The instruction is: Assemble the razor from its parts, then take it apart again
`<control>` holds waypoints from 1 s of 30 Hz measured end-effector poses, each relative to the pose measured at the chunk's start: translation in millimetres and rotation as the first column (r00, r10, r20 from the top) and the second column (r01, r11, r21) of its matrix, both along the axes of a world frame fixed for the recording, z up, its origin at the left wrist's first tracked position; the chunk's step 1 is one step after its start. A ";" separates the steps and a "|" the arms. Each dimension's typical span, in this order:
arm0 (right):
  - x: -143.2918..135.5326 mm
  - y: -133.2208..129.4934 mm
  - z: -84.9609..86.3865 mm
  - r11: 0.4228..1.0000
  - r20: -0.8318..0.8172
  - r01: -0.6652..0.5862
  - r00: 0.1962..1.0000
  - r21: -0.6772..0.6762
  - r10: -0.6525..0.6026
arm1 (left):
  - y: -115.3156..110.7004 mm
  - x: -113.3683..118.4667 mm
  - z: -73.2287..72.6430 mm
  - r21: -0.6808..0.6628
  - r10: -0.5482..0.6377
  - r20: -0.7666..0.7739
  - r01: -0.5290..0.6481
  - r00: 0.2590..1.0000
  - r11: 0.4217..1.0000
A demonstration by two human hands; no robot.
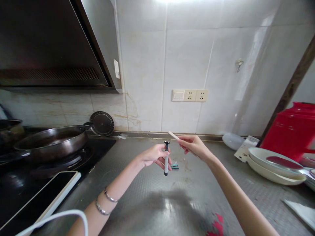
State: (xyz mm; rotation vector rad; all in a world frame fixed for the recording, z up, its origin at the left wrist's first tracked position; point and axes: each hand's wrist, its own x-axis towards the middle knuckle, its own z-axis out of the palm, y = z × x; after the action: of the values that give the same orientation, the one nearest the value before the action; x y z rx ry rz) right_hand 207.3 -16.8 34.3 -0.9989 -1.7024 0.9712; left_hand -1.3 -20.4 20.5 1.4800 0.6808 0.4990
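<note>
Upright in my left hand point(157, 156) is a razor-like handle point(166, 164), grey with black ends and a wider dark head at the top. The fingers of that hand are closed around it. My right hand point(193, 146), a little higher and to the right, pinches a slim white stick point(173, 135) that tilts up to the left. The two held things are apart. Behind my left fingertips, a small teal item point(174, 167) lies on the metal counter point(147, 203).
At left are a steel pan point(54, 141) on the black stove, a phone-like device point(49, 196) and a white cable point(61, 213). Stacked plates point(273, 164), a white box point(246, 148) and a red container point(290, 127) stand at right. A range hood hangs upper left.
</note>
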 end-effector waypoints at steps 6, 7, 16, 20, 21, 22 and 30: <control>-31.3 -25.4 10.2 0.950 -0.410 -0.149 0.912 -0.275 0.025 | 6.1 -4.5 2.4 0.109 0.142 0.067 -0.148 0.988 0.983; -37.1 -29.7 9.9 0.940 -0.435 -0.188 0.899 -0.286 0.048 | 7.1 -5.0 2.0 0.121 0.161 0.055 -0.167 0.985 0.979; -88.1 -68.0 -25.8 0.930 -0.544 -0.210 0.839 -0.302 0.013 | 5.7 -2.3 2.1 0.243 0.254 0.046 -0.257 0.966 0.935; -89.9 -73.3 -22.2 0.943 -0.572 -0.193 0.820 -0.270 0.004 | 4.8 -2.7 4.1 0.276 0.247 0.053 -0.252 0.967 0.927; -89.2 -72.9 -20.5 0.948 -0.582 -0.193 0.813 -0.253 0.010 | 4.5 -2.9 4.3 0.279 0.235 0.045 -0.239 0.971 0.930; -88.7 -72.6 -19.6 0.950 -0.590 -0.194 0.807 -0.245 0.012 | 4.1 -3.1 4.5 0.280 0.228 0.039 -0.229 0.973 0.932; -90.1 -76.0 -23.3 0.940 -0.590 -0.213 0.807 -0.265 0.017 | 1.7 -5.9 9.2 0.314 0.237 0.059 -0.244 0.970 0.918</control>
State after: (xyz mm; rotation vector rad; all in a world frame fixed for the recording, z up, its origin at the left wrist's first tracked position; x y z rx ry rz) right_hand 117.2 -92.8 11.0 -0.6885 -1.1134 1.4965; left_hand -7.2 -18.7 29.7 1.6997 0.7986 0.8455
